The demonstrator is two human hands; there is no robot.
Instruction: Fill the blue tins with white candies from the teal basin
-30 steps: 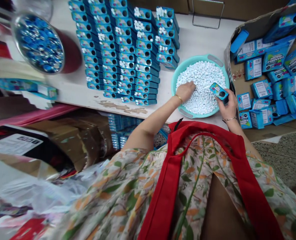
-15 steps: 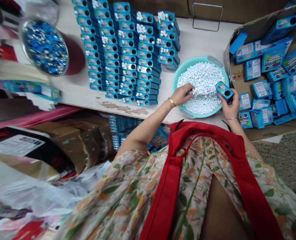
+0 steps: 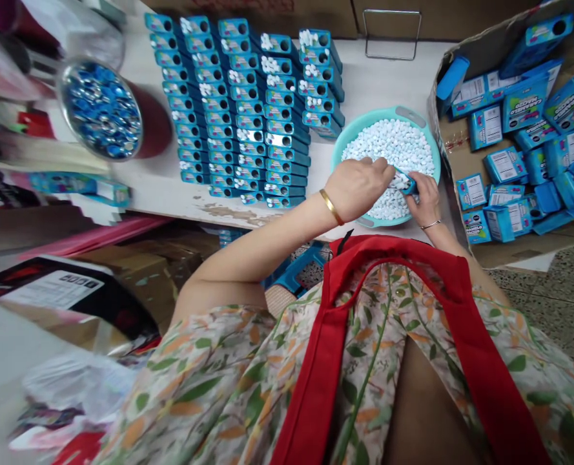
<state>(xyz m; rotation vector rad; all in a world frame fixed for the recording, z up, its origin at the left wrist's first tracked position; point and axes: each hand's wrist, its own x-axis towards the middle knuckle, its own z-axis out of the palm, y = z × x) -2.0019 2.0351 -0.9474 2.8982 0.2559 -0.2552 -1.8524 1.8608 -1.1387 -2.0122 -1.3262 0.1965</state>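
Note:
A teal basin point(image 3: 352, 132) full of small white candies point(image 3: 398, 145) sits on the white table. My right hand point(image 3: 425, 200) grips a small blue box point(image 3: 405, 183) just above the basin's near side. My left hand point(image 3: 359, 187), with a gold bangle on the wrist, is closed in a pinch and pressed against the box's open end; white candies show at its fingertips. Both hands meet over the candies.
Rows of filled blue boxes point(image 3: 248, 110) lie stacked on the table left of the basin. A round tin of blue caps point(image 3: 102, 110) stands at the far left. A cardboard carton point(image 3: 465, 252) of loose blue boxes point(image 3: 523, 129) is on the right. A metal frame point(image 3: 392, 32) stands behind.
My left hand has lifted out of the candies and moved right to the box. My right hand has brought the box down and left to meet it.

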